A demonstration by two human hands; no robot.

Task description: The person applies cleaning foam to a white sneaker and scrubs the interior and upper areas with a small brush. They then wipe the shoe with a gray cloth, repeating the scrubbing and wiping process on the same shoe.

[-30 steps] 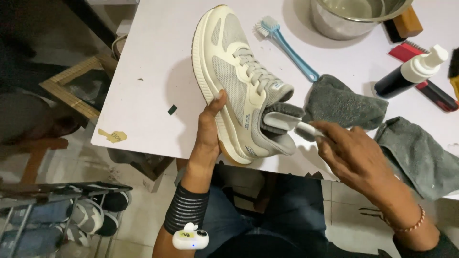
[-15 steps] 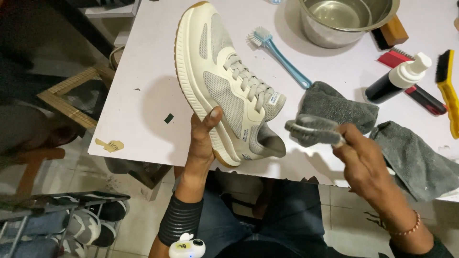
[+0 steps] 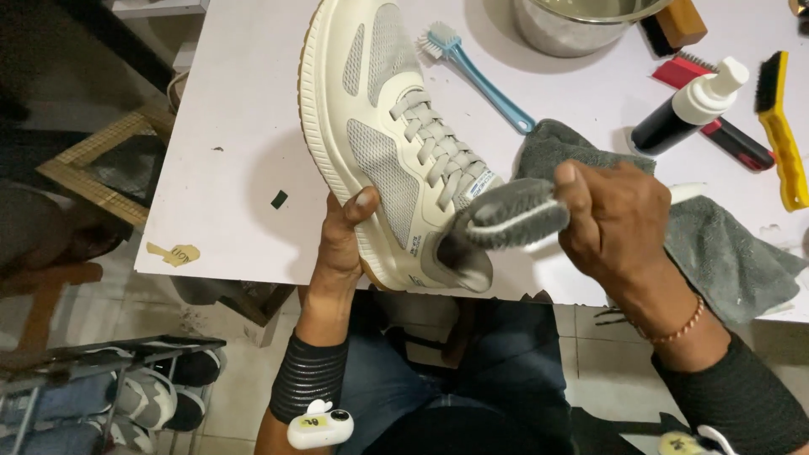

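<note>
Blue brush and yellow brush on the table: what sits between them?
In the head view, between the blue brush and the yellow brush lie a dark spray bottle with white nozzle and a red brush, partly under it.

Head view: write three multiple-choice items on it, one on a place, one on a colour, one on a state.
1. Where is the blue brush?
A. on the table beyond the sneaker
B. in the bowl
C. on the floor

2. What colour is the long brush at the table's right edge?
A. green
B. yellow
C. white

3. What does the right hand hold?
A. a spray bottle
B. nothing
C. a grey-bristled brush

Answers: 1 A, it lies flat past the sneaker, which the left hand holds. 2 B, its handle is yellow. 3 C, fingers wrap the grey-bristled brush at the shoe's collar.
</note>
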